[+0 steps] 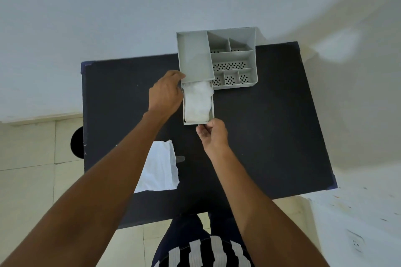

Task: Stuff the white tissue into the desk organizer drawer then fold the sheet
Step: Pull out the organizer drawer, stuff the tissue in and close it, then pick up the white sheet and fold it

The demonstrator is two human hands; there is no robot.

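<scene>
Your right hand pinches the front edge of the drawer, thumb and fingertips closed on its near lip. Your left hand rests against the left side of the desk organizer, right where the drawer slides out of it; its fingers are curled around the corner, though you cannot tell whether they actually clamp the wall or only press against it. That drawer stands pulled out toward you, and the white tissue lies crumpled inside it, filling most of the tray from the front wall back to the organizer's opening, with a bit of it bunched up at that opening. The organizer itself is grey, sits at the far edge of the black desk, and has several perforated compartments on its right half. Near your left forearm, closer to you on the desk, the white sheet lies flat and unfolded, partly hidden under your arm. Both your forearms are bare and reach forward over the desk.
</scene>
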